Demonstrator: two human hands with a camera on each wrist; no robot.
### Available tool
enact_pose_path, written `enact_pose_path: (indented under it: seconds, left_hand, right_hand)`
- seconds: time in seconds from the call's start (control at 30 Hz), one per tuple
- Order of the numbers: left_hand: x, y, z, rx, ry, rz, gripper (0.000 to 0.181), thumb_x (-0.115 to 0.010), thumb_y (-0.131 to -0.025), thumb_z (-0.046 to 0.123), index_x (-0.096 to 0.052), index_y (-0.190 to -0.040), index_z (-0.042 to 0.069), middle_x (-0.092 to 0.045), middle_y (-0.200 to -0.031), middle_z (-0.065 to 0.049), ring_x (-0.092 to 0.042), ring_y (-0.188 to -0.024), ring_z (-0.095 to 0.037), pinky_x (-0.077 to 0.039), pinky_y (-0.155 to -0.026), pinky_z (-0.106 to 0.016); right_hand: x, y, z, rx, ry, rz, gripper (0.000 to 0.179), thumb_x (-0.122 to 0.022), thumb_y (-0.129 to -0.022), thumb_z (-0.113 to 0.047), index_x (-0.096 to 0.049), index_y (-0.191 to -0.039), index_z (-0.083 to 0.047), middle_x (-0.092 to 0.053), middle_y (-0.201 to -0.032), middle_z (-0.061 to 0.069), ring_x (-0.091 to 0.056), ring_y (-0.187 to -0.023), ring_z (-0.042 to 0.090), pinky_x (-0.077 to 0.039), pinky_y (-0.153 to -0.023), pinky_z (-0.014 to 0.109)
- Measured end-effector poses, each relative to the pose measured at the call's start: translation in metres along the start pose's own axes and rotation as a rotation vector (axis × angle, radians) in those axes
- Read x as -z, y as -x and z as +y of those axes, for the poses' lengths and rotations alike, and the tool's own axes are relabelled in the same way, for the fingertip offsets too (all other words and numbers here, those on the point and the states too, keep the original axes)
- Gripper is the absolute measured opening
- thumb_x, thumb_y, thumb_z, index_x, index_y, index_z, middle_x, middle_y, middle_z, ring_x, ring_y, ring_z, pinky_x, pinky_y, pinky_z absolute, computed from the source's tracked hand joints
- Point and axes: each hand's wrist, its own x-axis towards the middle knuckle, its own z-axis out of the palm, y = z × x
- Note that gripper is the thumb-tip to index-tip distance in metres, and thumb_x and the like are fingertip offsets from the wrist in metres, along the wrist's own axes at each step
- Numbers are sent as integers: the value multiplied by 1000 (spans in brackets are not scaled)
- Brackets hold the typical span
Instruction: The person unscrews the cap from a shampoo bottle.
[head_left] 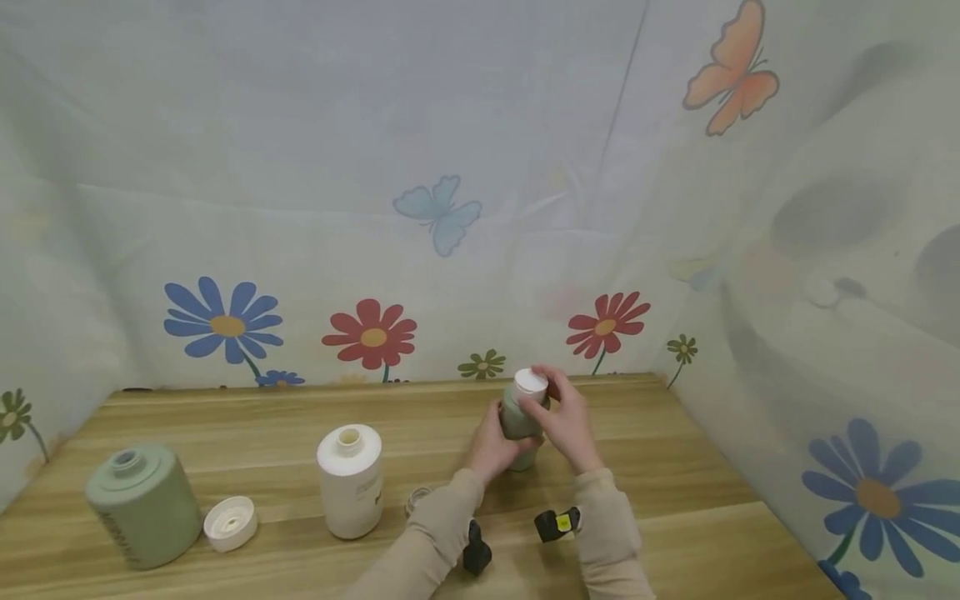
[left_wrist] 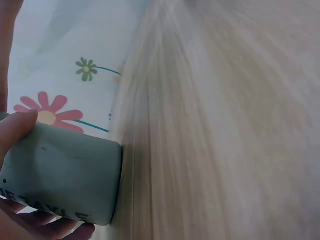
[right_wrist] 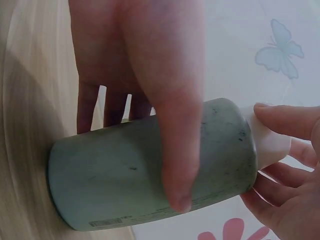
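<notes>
A grey-green bottle stands at the back right of the table, its base at the wood in the right wrist view. My left hand grips its body, thumb on one side and fingers round the other. On its neck sits a white cap. My right hand holds that cap between thumb and fingers, as the right wrist view also shows the cap. Dark lettering runs along the bottle's side in the left wrist view.
To the left stand a white bottle with an uncovered neck and a wide green bottle, also uncapped. A white cap lies hollow side up between them. A small round object is partly hidden by the left sleeve.
</notes>
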Motion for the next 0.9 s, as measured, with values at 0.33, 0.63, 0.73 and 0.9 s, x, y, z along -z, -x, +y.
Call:
enact_pose_path:
  seconds: [0.33,0.63,0.73,0.9]
  left_hand:
    - [5,8,0,-30,-104,27,78,-86,-69,34,-49,-131,4,-62,-126,-15,-60,-114,-31,-48,-97,-49]
    - [23,28,19,-73,-203,-5,79,-86,-65,43,-55,-129,10,-67,-121,-10,-64,-108,-27,-51,-90,-45]
    - [34,36,27,-96,-245,-25,77,-86,-65,44,-56,-128,12,-67,-119,-8,-64,-105,-25,-52,-88,-44]
    - [56,53,36,-139,-294,-64,74,-87,-64,43,-57,-124,13,-68,-116,-6,-65,-102,-23,-53,-85,-43]
  right_hand:
    - [9,3,-16,50,98,-43,50,-74,-81,-1,-55,-127,-2,-63,-123,19,-63,-111,36,-52,-93,49]
    - [24,11,-43,35,182,-141,48,-74,-82,-5,-57,-126,-2,-64,-121,19,-64,-109,35,-54,-91,47]
    - [30,15,-53,52,190,-174,48,-75,-82,-7,-58,-126,-2,-63,-122,19,-64,-108,34,-55,-90,46]
    - [34,24,-71,116,215,-245,50,-77,-80,-12,-59,-126,-4,-65,-119,15,-65,-104,30,-56,-87,42]
